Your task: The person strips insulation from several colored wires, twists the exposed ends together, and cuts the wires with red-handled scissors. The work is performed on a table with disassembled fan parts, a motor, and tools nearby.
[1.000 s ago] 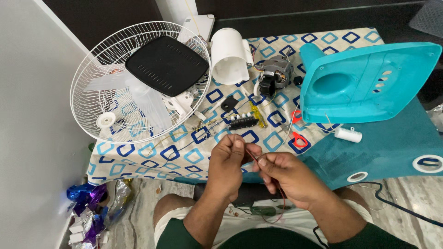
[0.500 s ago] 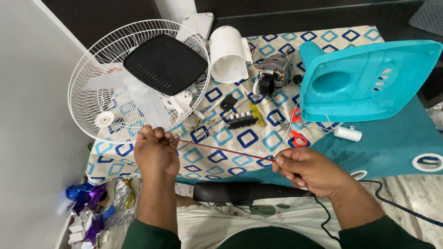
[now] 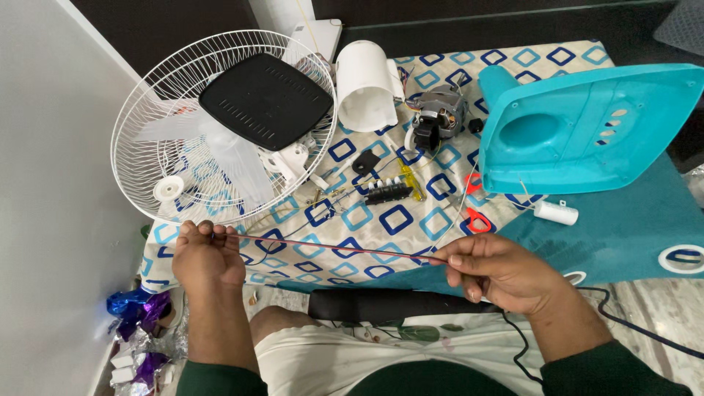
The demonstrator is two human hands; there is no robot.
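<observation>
Drew apart since 1.0 s ago, when both met at the middle; now held well apart, wider than 0.5 s ago. Pinched the thin red wire (image 3: 337,249) at each end: left hand (image 3: 207,255) closed on 1 end near the cloth's (image 3: 367,220) front edge, right hand (image 3: 499,270) clamped on the other between thumb and fingers. Stretched taut, just above the cloth, in front of the lap. Beyond lay a black terminal block (image 3: 386,192), yellow screwdriver (image 3: 412,180), motor (image 3: 438,117), white fan guard (image 3: 220,125) and teal base (image 3: 587,128). Could snap or slip free, judging by the tension, if pulled harder; could snag loose parts if lowered.
</observation>
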